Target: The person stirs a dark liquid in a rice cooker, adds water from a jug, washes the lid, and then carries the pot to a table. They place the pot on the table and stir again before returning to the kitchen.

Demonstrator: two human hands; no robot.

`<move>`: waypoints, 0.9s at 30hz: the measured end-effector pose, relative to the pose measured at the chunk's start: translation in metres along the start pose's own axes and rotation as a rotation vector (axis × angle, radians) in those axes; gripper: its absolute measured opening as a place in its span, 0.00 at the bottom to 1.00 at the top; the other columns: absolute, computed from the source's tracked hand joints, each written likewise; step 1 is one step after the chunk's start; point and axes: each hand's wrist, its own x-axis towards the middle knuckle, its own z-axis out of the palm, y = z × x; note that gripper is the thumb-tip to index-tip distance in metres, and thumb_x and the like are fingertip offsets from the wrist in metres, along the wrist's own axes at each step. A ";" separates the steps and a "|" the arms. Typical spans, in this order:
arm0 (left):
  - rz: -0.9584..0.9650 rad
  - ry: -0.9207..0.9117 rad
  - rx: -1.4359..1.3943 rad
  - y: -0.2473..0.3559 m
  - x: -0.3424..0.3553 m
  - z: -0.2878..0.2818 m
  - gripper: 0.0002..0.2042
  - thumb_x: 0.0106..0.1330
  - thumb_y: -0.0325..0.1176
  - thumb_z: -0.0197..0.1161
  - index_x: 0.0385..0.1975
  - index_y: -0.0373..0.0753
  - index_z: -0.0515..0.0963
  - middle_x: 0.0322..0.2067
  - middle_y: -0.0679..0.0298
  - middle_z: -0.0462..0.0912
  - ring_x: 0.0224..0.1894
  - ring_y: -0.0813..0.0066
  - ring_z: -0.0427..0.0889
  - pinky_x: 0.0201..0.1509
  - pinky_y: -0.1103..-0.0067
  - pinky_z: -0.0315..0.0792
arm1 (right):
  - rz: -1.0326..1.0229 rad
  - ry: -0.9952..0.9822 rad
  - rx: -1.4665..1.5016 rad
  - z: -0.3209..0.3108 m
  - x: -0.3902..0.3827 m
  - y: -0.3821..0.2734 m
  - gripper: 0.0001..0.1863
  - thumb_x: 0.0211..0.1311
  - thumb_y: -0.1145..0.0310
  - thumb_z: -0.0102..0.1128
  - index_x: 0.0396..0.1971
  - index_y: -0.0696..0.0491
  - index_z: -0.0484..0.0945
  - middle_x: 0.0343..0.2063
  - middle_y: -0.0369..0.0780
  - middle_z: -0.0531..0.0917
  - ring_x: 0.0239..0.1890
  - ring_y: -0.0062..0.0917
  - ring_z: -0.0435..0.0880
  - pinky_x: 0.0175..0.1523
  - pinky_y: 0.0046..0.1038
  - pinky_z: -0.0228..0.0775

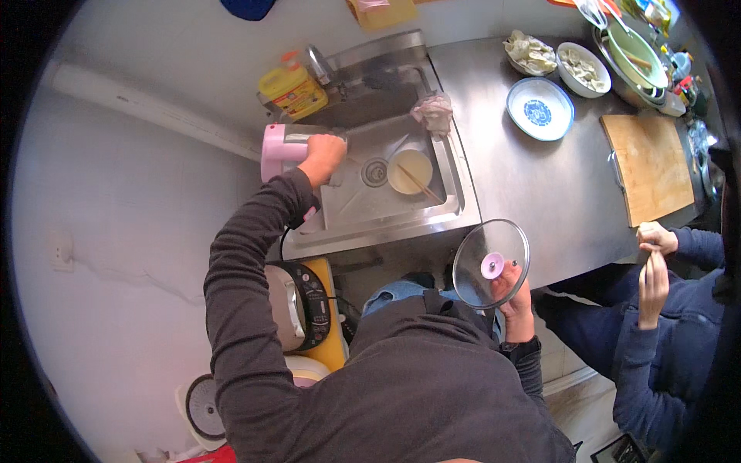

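My left hand is wrapped round a pink electric pot, tilted on its side over the left part of the steel sink. The pot's inside is hidden. In the sink basin stands a white bowl holding cloudy, pale liquid, with chopsticks resting across it. Close to my body, my right hand grips a round glass lid with a pink knob. The lid is held upright, apart from the pot.
A yellow jug stands behind the sink, and a crumpled cloth hangs over its divider. The counter bears a blue-patterned plate, two bowls of dumplings and a cutting board. At right, another person's hands touch. A rice cooker sits lower left.
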 end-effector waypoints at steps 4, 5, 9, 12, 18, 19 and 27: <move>-0.044 -0.154 0.052 0.027 0.023 0.002 0.10 0.57 0.34 0.54 0.33 0.45 0.82 0.35 0.62 0.82 0.39 0.62 0.82 0.38 0.57 0.72 | -0.043 -0.025 0.021 -0.008 0.009 -0.017 0.08 0.58 0.68 0.57 0.31 0.58 0.74 0.26 0.38 0.79 0.28 0.23 0.78 0.34 0.23 0.72; -0.040 -0.169 0.061 0.033 0.027 0.001 0.10 0.57 0.34 0.54 0.33 0.45 0.82 0.35 0.62 0.82 0.39 0.62 0.82 0.38 0.57 0.72 | -0.066 -0.022 0.020 -0.012 0.011 -0.021 0.08 0.58 0.68 0.57 0.31 0.59 0.74 0.27 0.39 0.79 0.29 0.23 0.78 0.35 0.24 0.72; -0.014 -0.208 0.131 0.052 0.038 -0.001 0.10 0.57 0.33 0.55 0.34 0.44 0.82 0.36 0.60 0.82 0.38 0.63 0.82 0.38 0.56 0.73 | -0.075 -0.001 0.059 -0.030 0.015 -0.037 0.08 0.58 0.69 0.57 0.31 0.59 0.75 0.28 0.40 0.80 0.30 0.24 0.79 0.35 0.24 0.73; -0.003 -0.268 0.214 0.067 0.042 0.001 0.10 0.56 0.33 0.56 0.35 0.43 0.82 0.36 0.61 0.82 0.39 0.63 0.82 0.35 0.56 0.74 | -0.101 -0.007 0.087 -0.042 0.015 -0.045 0.08 0.58 0.69 0.57 0.32 0.58 0.75 0.28 0.39 0.80 0.30 0.23 0.79 0.34 0.24 0.73; -0.102 -0.380 0.245 0.084 0.051 -0.002 0.10 0.55 0.33 0.57 0.34 0.43 0.82 0.38 0.64 0.82 0.39 0.62 0.82 0.34 0.57 0.74 | -0.154 0.092 0.115 -0.055 0.013 -0.053 0.05 0.58 0.72 0.55 0.32 0.57 0.75 0.29 0.38 0.80 0.28 0.21 0.78 0.31 0.20 0.71; -0.133 -0.364 0.196 0.082 0.052 -0.007 0.10 0.55 0.33 0.57 0.34 0.43 0.82 0.38 0.65 0.82 0.39 0.62 0.82 0.35 0.58 0.74 | -0.170 0.065 0.113 -0.057 0.012 -0.052 0.05 0.58 0.72 0.55 0.32 0.57 0.75 0.28 0.38 0.80 0.27 0.21 0.78 0.31 0.20 0.71; -0.075 -0.483 -0.451 0.006 0.055 -0.113 0.19 0.34 0.39 0.73 0.26 0.35 0.80 0.24 0.54 0.81 0.28 0.63 0.81 0.34 0.73 0.73 | -0.279 0.075 0.136 -0.094 0.019 -0.056 0.07 0.60 0.69 0.54 0.34 0.57 0.75 0.33 0.40 0.80 0.34 0.26 0.80 0.39 0.28 0.74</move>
